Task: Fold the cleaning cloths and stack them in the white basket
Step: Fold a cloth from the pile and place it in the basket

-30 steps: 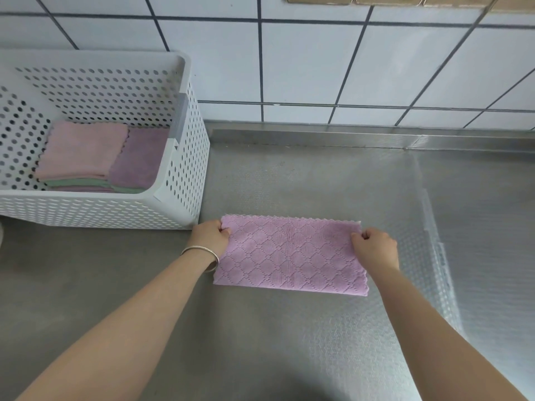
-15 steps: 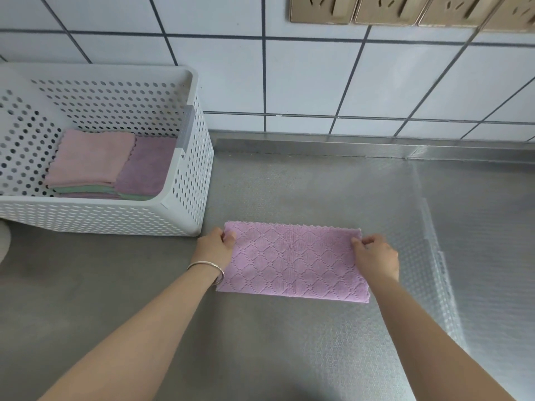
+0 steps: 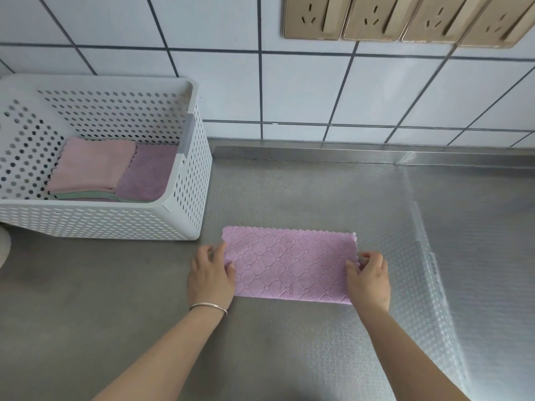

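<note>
While its underside stays hidden, the cloth [image 3: 289, 264] lies flat mid-counter [image 3: 115, 285], right of the basket [image 3: 185, 209]. Left hand [image 3: 210, 277] and right hand [image 3: 369, 277] pinch its short ends, fingers curled.

Bare table [image 3: 289, 192] lies between the cloth [image 3: 289, 264] and wall; the white basket [image 3: 191, 198] blocks the left side.
</note>
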The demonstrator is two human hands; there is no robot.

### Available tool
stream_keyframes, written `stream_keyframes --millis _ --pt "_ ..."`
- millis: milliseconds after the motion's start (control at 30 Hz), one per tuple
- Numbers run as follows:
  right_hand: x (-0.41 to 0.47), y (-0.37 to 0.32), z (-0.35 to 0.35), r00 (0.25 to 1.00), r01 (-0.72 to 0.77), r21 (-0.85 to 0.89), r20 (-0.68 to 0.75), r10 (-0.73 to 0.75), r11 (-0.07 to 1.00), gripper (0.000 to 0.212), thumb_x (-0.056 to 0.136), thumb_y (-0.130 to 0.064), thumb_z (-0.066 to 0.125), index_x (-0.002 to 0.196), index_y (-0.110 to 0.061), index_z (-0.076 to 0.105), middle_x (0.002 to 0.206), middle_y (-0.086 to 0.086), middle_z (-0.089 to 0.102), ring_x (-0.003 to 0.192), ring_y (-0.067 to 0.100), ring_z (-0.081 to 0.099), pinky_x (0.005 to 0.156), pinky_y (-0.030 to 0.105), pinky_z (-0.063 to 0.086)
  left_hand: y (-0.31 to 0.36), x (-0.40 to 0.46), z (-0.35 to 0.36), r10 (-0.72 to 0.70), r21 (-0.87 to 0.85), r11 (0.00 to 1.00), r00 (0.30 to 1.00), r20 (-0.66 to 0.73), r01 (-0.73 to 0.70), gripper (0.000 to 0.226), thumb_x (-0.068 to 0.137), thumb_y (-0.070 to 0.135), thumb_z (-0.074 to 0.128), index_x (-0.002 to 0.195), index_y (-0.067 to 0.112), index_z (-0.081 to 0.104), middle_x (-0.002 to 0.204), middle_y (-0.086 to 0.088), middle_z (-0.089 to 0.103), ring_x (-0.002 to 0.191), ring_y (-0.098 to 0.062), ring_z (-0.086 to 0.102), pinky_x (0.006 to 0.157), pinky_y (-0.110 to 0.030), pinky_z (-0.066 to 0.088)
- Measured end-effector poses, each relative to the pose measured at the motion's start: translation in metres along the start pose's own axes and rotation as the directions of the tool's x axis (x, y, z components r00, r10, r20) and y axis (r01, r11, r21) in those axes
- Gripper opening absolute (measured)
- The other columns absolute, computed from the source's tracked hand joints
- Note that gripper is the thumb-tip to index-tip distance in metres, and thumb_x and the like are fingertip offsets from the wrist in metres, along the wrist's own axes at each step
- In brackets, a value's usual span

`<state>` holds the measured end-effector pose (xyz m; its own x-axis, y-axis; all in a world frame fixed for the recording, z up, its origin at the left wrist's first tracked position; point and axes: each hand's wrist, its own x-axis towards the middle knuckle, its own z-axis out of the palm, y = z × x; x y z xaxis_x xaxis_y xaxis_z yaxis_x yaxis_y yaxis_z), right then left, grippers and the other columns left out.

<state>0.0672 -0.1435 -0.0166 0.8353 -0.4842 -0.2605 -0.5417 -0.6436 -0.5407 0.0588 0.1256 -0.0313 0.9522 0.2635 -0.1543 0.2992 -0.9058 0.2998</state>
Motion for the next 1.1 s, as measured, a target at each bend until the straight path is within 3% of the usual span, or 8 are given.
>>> stream_keyframes --millis 233,433,533,700,767,900,1000,1100 --pt "-0.024 0.002 0.006 0.997 -0.066 0.106 -0.037 0.070 0.992 0.051 0.085 -0.016 0.060 0.130 -0.002 0.041 0.126 0.016 0.044 0.111 0.034 0.050 0.091 0.042 0.041 0.022 -0.016 0.027 0.446 0.266 0.830 0.869 0.214 -0.491 0.062 0.082 0.057 0.034 0.136 0.028 0.043 0.148 0.002 0.031 0.137 -0.027 0.025 0.108 -0.056 0.014" --pt "-0.017 -0.005 -0.009 0.939 -0.245 -0.153 0.209 0.273 0.957 0.055 0.086 -0.037 0.053 0.131 -0.009 0.040 0.119 0.012 0.057 0.106 0.031 0.056 0.074 0.032 0.038 0.022 -0.021 0.038 0.406 0.286 0.827 0.866 0.290 -0.484 0.073 0.078 0.066 0.033 0.141 0.029 0.031 0.152 0.000 0.026 0.144 -0.029 -0.003 0.105 -0.061 0.014" --pt "-0.012 -0.006 -0.012 0.907 -0.298 -0.193 0.249 0.340 0.935 0.053 0.082 -0.044 0.055 0.122 -0.009 0.050 0.114 0.011 0.060 0.102 0.029 0.057 0.076 0.032 0.041 0.036 -0.021 0.036 0.365 0.267 0.852 0.877 0.313 -0.450 0.074 0.077 0.066 0.033 0.140 0.027 0.035 0.150 -0.006 0.032 0.141 -0.035 0.014 0.102 -0.065 0.012" --pt "-0.014 -0.002 -0.018 0.863 -0.362 -0.126 0.328 0.383 0.924 0.032 0.077 -0.040 0.055 0.085 -0.010 0.063 0.087 0.009 0.066 0.080 0.025 0.062 0.066 0.027 0.045 0.059 -0.018 0.037 0.548 0.264 0.724 0.764 0.341 -0.637 0.075 0.082 0.064 0.013 0.147 0.031 -0.003 0.150 0.005 -0.026 0.140 -0.026 -0.025 0.108 -0.058 -0.015" --pt "-0.018 0.005 -0.017 0.873 -0.346 -0.085 0.335 0.353 0.935 0.022 0.077 -0.034 0.056 0.074 -0.012 0.060 0.083 0.010 0.068 0.074 0.023 0.062 0.060 0.026 0.043 0.061 -0.017 0.039 0.548 0.262 0.724 0.763 0.342 -0.637 0.073 0.083 0.064 0.013 0.147 0.033 -0.002 0.150 0.006 -0.027 0.139 -0.025 -0.026 0.108 -0.057 -0.015" --pt "-0.026 0.006 -0.018 0.943 -0.255 0.055 0.233 0.236 0.965 0.012 0.083 -0.018 0.054 0.093 -0.012 0.054 0.082 0.002 0.057 0.076 0.021 0.054 0.061 0.027 0.039 0.071 -0.016 0.035 0.474 0.228 0.739 0.731 0.491 -0.633 0.074 0.086 0.067 0.014 0.146 0.034 -0.012 0.145 0.009 -0.036 0.138 -0.023 -0.031 0.111 -0.056 -0.016" --pt "-0.039 -0.003 -0.015 0.993 -0.089 0.046 0.078 0.086 0.995 0.021 0.086 -0.017 0.052 0.107 -0.015 0.052 0.086 0.003 0.060 0.080 0.026 0.056 0.064 0.029 0.039 0.088 -0.014 0.012 0.441 0.139 0.812 0.751 0.491 -0.568 0.067 0.089 0.064 0.019 0.147 0.033 0.009 0.156 0.010 -0.010 0.144 -0.020 -0.013 0.115 -0.053 -0.006" --pt "-0.050 -0.022 -0.006 0.986 0.146 -0.052 -0.073 -0.150 0.988 0.017 0.083 -0.017 0.058 0.100 -0.016 0.057 0.082 0.005 0.066 0.074 0.031 0.062 0.058 0.030 0.040 0.106 -0.010 -0.017 0.411 -0.218 0.908 0.861 0.299 -0.357 0.049 0.094 0.049 0.036 0.137 0.026 0.043 0.147 0.005 0.038 0.136 -0.016 0.033 0.112 -0.034 0.025"
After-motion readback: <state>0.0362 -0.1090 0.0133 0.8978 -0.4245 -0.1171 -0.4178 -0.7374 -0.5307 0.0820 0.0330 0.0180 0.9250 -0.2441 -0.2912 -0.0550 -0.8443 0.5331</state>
